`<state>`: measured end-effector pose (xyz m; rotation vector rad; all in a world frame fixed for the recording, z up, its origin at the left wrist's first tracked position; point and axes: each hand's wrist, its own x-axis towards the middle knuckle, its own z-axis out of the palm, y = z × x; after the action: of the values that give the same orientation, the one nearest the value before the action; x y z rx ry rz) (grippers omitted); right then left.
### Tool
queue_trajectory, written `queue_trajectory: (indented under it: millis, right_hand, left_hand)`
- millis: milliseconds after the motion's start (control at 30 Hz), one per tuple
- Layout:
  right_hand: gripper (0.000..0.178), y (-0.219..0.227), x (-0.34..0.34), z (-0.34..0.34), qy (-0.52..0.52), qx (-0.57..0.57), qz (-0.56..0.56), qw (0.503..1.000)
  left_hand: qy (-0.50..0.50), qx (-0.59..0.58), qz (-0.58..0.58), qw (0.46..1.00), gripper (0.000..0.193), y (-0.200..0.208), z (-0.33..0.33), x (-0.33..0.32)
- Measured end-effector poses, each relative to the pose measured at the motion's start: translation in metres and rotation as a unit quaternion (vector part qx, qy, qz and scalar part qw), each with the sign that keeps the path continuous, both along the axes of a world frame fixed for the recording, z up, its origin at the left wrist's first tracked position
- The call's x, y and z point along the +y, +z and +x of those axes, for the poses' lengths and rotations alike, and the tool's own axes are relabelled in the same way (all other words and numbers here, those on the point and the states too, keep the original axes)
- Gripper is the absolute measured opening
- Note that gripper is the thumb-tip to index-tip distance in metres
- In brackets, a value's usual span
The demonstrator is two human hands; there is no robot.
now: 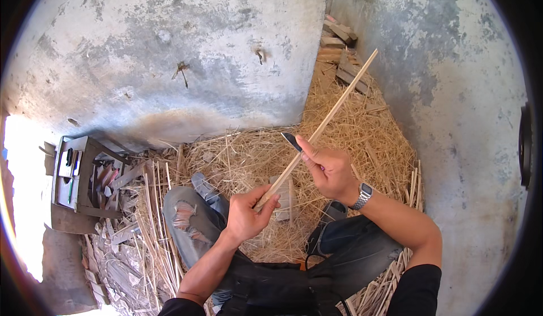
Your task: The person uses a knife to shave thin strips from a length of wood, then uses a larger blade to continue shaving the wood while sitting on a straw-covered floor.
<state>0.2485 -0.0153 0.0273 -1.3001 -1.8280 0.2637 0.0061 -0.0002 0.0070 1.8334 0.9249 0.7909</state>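
Observation:
A long, thin pale wooden strip [340, 102] slants from my lap up to the far right. Its lower end is gripped in my left hand [246, 215], thumb and fingers closed around it. My right hand [331, 172] is closed on a knife [291, 141], whose dark blade points up and left across the middle of the strip. The knife's handle is hidden inside my fingers. Between my legs, under the strip, a greyish block [285, 200] lies among the shavings.
Curly wood shavings [367, 141] cover the floor ahead. Long thin sticks [155, 214] lie beside my left knee. A small wooden table [79, 169] with pens stands at left. Wood offcuts [339, 36] are piled in the far corner between peeling walls [226, 61].

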Motion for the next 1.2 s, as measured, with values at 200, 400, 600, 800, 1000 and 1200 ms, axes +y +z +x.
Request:
queue_trajectory:
  millis: [200, 400, 600, 800, 1000, 1200]
  right_hand:
    - [0.059, -0.014, -0.013, -0.039, 0.098, 0.028, -0.001, 0.995]
    - [0.047, 0.012, 0.025, 0.018, -0.092, 0.066, 0.021, 0.993]
    - [0.049, -0.007, 0.017, -0.007, -0.042, 0.019, 0.113, 0.993]
    - [0.052, 0.005, -0.003, -0.018, 0.066, -0.071, 0.007, 0.995]
    - [0.054, -0.002, 0.011, -0.02, 0.013, 0.032, 0.114, 0.993]
    - [0.044, 0.001, 0.008, -0.031, 0.057, 0.034, 0.079, 0.995]
  left_hand:
    - [0.021, -0.03, -0.018, 0.999, 0.021, -0.015, 0.006, 0.001]
    - [0.046, -0.04, -0.07, 0.996, 0.018, -0.01, 0.004, -0.002]
    - [0.042, -0.089, -0.102, 0.99, 0.021, -0.008, 0.006, -0.004]
    - [0.029, -0.158, -0.158, 0.974, 0.023, -0.007, 0.002, -0.003]
    - [0.009, -0.139, -0.143, 0.98, 0.024, -0.005, 0.002, -0.002]
    - [0.01, -0.152, -0.171, 0.973, 0.021, -0.002, 0.003, 0.0]
